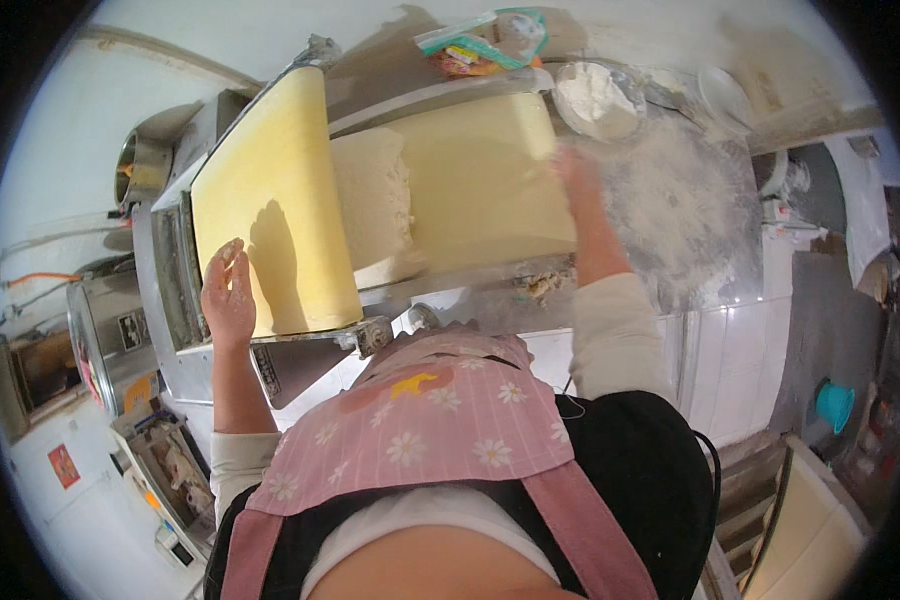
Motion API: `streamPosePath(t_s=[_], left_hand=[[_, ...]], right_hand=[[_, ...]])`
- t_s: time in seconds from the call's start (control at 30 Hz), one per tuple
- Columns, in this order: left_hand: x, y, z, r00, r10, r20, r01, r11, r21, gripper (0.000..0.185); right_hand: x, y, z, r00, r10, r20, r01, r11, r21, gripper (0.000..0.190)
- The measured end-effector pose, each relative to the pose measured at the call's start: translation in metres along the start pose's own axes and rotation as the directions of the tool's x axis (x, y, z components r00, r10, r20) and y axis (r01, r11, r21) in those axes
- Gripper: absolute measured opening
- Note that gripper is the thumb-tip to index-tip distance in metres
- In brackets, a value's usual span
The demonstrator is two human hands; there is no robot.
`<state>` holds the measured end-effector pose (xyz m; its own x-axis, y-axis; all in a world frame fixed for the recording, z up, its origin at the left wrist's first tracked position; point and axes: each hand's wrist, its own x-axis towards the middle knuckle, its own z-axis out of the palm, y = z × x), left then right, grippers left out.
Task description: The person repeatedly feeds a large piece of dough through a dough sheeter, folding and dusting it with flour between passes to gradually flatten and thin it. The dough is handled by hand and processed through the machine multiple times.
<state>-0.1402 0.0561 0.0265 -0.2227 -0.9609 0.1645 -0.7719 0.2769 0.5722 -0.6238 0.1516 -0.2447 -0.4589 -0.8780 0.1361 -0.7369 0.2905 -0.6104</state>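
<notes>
A wide yellow dough sheet (277, 187) hangs over the slanted part of a dough sheeting machine (176, 270). Beside its left edge my left hand (229, 292) is raised, floury, its fingers slightly apart and holding nothing; its shadow falls on the sheet. A flatter, paler stretch of dough (480, 180) lies to the right, with a band of white flour (371, 202) spread on its left part. My right hand (576, 171), blurred, is at the right end of this dough; its fingers cannot be made out. Behind that hand stands a clear bowl of flour (598, 101).
Loose flour covers the metal worktop (682, 202) on the right. A plastic bag with packets (487, 45) rests behind the dough. Dough scraps (544, 287) lie at the front edge. A metal pot (146, 169) stands at the back left, and a white round container (724, 97) at the back right.
</notes>
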Motion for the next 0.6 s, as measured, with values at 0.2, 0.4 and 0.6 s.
streamPosePath(t_s=[0.2,0.4,0.6], left_hand=[[-0.023,-0.010,-0.008,0.991,-0.066,-0.120,0.074,0.995,0.066,0.025],[-0.038,0.000,-0.004,0.979,-0.129,-0.160,0.145,0.985,0.091,0.024],[-0.049,0.007,0.002,0.988,-0.061,-0.142,0.086,0.980,0.180,0.021]], right_hand=[[-0.030,0.047,-0.022,0.942,0.313,-0.123,-0.292,0.942,0.167,0.029],[-0.025,0.048,0.001,0.983,0.180,-0.021,-0.182,0.980,-0.084,0.032],[-0.019,0.039,0.010,0.957,0.288,0.035,-0.290,0.944,0.158,0.032]])
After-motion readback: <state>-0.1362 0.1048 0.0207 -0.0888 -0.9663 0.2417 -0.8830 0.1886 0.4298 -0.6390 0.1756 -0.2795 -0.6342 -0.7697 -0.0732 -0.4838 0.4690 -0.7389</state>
